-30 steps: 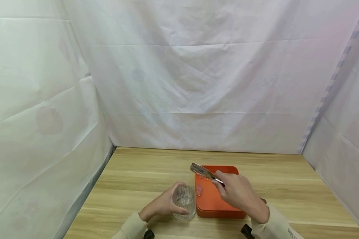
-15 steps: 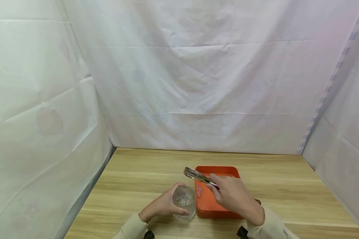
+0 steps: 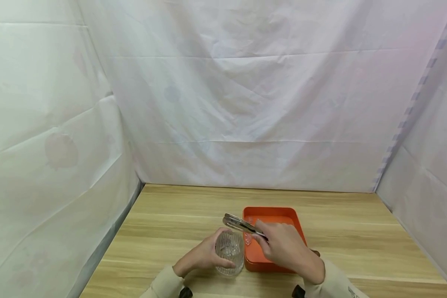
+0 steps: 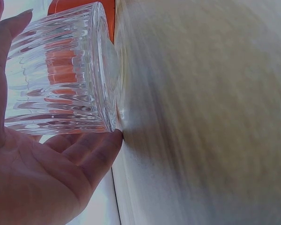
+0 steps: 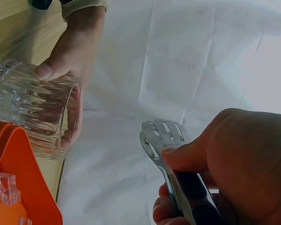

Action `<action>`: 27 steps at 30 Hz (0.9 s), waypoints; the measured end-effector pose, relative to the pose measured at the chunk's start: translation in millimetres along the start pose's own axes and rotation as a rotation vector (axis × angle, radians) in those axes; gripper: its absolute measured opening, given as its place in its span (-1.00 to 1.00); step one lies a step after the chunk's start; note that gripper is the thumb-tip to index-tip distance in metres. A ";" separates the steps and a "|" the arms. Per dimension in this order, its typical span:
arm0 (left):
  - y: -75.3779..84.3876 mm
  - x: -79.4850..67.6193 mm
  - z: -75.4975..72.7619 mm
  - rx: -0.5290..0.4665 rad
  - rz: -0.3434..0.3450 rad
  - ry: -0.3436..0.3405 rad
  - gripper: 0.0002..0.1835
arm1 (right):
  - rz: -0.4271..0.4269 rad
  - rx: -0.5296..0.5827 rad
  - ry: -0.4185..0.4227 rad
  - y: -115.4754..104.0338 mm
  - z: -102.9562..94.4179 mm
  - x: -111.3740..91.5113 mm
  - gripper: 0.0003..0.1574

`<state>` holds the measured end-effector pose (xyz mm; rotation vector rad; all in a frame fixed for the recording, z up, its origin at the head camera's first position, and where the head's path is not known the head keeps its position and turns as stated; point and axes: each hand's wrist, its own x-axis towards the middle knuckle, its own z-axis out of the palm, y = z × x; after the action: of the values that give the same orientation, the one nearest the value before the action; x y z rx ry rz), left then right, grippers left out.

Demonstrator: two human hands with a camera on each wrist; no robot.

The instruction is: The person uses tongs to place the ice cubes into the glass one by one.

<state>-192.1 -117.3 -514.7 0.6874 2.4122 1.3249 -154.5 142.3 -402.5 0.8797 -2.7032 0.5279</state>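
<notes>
My left hand (image 3: 205, 252) grips a clear ribbed drinking glass (image 3: 229, 258), thumb on the near side and fingers round the far side. The glass stands on the table, its base seen close in the left wrist view. My right hand (image 3: 284, 246) holds metal tongs (image 5: 166, 133) with slotted heads and a dark grip, thumb pressing on top. The heads are nearly together, above and just beyond the glass's rim in the head view; I cannot tell whether anything is between them. Beside the glass is an orange box (image 3: 299, 225) with clear ice cubes (image 5: 8, 188) inside.
The wooden table (image 3: 179, 211) extends on both sides of the box. White cloth (image 3: 223, 103) hangs along its back and sides. A small brown end (image 3: 315, 253) sticks out beside my right wrist. Black bands (image 3: 298, 291) show near the sleeves.
My right hand has carried the tongs left and a little nearer, from over the box to the glass's far side. My left hand and the glass have stayed put.
</notes>
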 end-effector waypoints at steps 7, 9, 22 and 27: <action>0.0 -0.3 0.3 0.005 0.000 0.002 -0.01 | -0.013 -0.015 0.004 -1.3 1.4 -1.0 -0.70; -0.5 -0.1 0.6 0.005 0.002 0.002 -0.02 | -0.017 -0.018 0.013 -1.4 1.7 -1.2 -0.70; -2.1 0.5 1.4 -0.016 0.008 0.001 -0.03 | -0.003 0.002 -0.014 -2.2 1.7 -1.6 -0.73; -1.3 0.7 0.9 -0.016 0.005 0.001 0.00 | 0.002 -0.012 -0.031 -2.1 -0.2 -0.9 -0.79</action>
<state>-192.6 -116.9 -516.3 0.6895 2.3994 1.3450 -152.5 141.3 -402.1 0.8893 -2.7324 0.5026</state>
